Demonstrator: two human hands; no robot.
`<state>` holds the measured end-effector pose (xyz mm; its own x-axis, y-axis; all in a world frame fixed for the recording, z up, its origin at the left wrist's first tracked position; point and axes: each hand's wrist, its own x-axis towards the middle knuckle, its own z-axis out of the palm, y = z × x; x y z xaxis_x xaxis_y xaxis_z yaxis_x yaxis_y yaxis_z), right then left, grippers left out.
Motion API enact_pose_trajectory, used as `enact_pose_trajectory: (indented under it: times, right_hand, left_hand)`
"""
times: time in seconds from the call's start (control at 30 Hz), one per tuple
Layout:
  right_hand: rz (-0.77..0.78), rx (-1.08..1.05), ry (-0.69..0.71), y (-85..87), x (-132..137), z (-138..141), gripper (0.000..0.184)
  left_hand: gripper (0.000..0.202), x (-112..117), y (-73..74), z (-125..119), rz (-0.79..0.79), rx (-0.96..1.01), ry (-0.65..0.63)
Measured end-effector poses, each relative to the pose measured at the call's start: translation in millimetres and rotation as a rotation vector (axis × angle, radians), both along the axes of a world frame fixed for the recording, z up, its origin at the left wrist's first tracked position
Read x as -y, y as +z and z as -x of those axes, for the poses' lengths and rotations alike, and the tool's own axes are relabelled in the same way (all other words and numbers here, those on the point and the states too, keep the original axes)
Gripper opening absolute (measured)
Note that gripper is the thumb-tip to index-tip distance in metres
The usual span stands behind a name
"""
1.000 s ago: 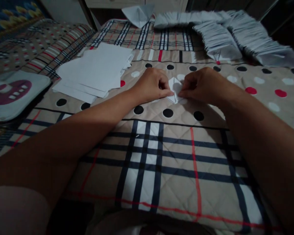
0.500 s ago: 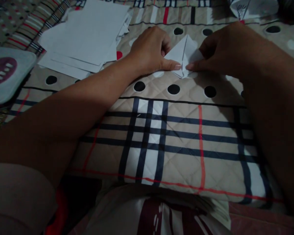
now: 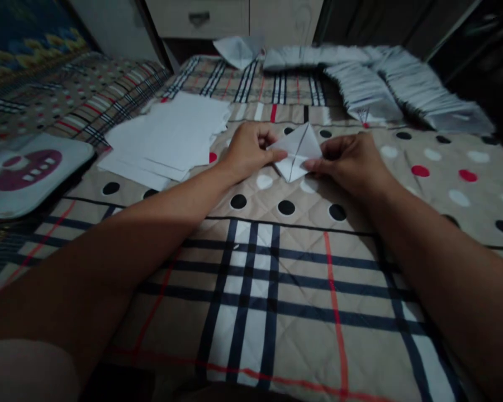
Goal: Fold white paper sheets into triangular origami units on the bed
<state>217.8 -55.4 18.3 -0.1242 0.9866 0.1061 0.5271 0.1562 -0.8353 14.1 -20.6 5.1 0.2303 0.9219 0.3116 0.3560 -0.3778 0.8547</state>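
Watching from my remote seat, I judge the folded white paper (image 3: 299, 144) very light, thin and springy, easily creased or torn, so I'd pinch it gently by its side corners. The left hand (image 3: 248, 149) has one corner between thumb and fingers; the right hand (image 3: 360, 159) pinches the opposite side. The sheet thus sits between them, touching both sets of fingertips, its upper point reaching away from the hands.

One left hand (image 3: 254, 149), one right hand (image 3: 354, 162); one diamond-shaped piece of folded white paper (image 3: 298, 144); one pile of overlapping flat white paper sheets (image 3: 171, 134); three rows of tightly packed folded white papers (image 3: 362, 92); one separate folded white paper (image 3: 238, 52); one round-cornered white pad with a maroon oval (image 3: 29, 170).
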Motion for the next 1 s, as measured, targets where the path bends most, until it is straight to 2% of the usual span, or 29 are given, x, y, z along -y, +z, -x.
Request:
enact_pose_trajectory:
  times: [0.1, 0.2, 0.3, 0.37, 0.43, 0.57, 0.77, 0.9, 1.0]
  right_hand:
    - [0.089, -0.179, 0.026, -2.2, -1, -1, 0.014]
    - [0.116, -0.286, -0.028, -1.9, 0, 1, 0.010]
    - [0.060, -0.309, -0.063, 0.3, 4, 7, 0.009]
    - [0.018, -0.329, -0.090, 1.1, 7, 12, 0.014]
    - [-0.016, -0.356, -0.103, 1.1, 9, 18, 0.020]
    - [-0.048, -0.430, -0.099, 1.1, 12, 28, 0.022]
    - [-0.027, -0.423, -0.080, 2.8, 12, 29, 0.020]
    - [0.010, -0.432, -0.057, 2.2, 12, 30, 0.020]
    - [0.031, -0.456, -0.055, 0.8, 13, 30, 0.020]
  left_hand:
    - [0.013, 1, 2.7, -1, 0.121, 0.122, 0.018]
    - [0.012, 4, 4.8, -4, 0.189, 0.284, 0.034]
    - [0.022, 8, 5.8, -7, 0.229, 0.453, 0.036]
    - [0.032, 11, 6.3, -9, 0.285, 0.519, -0.022]
    - [0.038, 16, 7.0, -12, 0.329, 0.487, -0.049]
    - [0.042, 22, 7.4, -18, 0.327, 0.396, -0.010]
    - [0.034, 16, -1.4, -20, 0.300, 0.475, 0.045]
    - [0.048, 10, -8.0, -16, 0.294, 0.499, 0.095]
    - [0.055, 8, -7.4, -15, 0.333, 0.527, 0.115]
